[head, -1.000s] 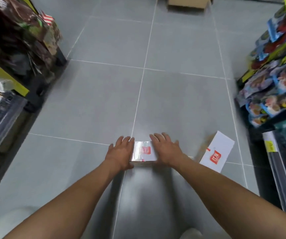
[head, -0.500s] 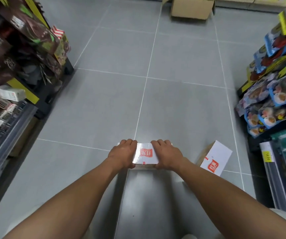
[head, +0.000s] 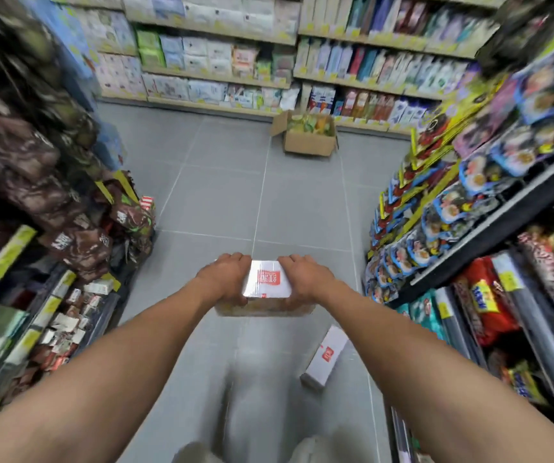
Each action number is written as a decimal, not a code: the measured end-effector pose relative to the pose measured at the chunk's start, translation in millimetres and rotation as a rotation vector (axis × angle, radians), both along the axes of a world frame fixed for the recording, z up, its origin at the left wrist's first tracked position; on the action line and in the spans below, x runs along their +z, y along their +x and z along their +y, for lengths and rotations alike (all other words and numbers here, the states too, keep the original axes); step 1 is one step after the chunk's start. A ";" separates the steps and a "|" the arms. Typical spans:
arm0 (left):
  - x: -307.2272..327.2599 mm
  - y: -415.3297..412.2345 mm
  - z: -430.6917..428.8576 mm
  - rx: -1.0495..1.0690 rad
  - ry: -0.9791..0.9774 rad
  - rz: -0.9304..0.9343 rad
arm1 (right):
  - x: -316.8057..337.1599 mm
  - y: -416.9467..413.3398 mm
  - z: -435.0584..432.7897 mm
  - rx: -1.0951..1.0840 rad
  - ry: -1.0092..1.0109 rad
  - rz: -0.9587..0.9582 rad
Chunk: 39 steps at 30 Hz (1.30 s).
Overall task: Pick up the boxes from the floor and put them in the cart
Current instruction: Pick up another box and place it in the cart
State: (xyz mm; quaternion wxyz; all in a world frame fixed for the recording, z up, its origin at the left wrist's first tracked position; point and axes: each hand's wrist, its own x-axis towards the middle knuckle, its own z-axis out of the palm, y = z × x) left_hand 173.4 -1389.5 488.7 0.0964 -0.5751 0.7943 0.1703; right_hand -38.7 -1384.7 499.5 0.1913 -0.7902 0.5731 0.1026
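Both hands, left (head: pixel 223 279) and right (head: pixel 305 279), clamp the white red-logo box (head: pixel 266 281) between them, clear of the floor (head: pixel 222 195). Palm-only grip may slip; second box (head: pixel 325 357) lies below-right.

A box (head: pixel 266 283) sits at the centre, clear of the floor (head: pixel 222 195), between the left hand (head: pixel 223 279) at its 9 o'clock side and the right hand (head: pixel 304 279) at its 3 o'clock side. A second box (head: pixel 325 355) lies on the floor at 5 o'clock. A carton (head: pixel 307 135) stands on the floor at 12 o'clock, before the far shelves (head: pixel 268 51). Shelves flank the aisle at 9 (head: pixel 35 228) and 3 o'clock (head: pixel 486 212).
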 end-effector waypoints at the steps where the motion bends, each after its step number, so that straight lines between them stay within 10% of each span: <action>1: 47.0 3.6 5.0 0.002 -0.001 0.003 | 44.4 2.5 3.9 0.009 -0.016 -0.003; 7: 211.5 35.3 29.4 -0.041 0.019 -0.040 | 203.1 28.2 22.9 0.070 0.021 -0.009; 23: 291.1 173.9 177.5 0.661 -0.038 0.060 | 284.5 222.5 28.7 0.749 -0.067 0.031; 39: 291.8 145.4 692.4 1.822 -0.068 -0.003 | 277.8 413.3 470.6 1.875 0.002 -0.116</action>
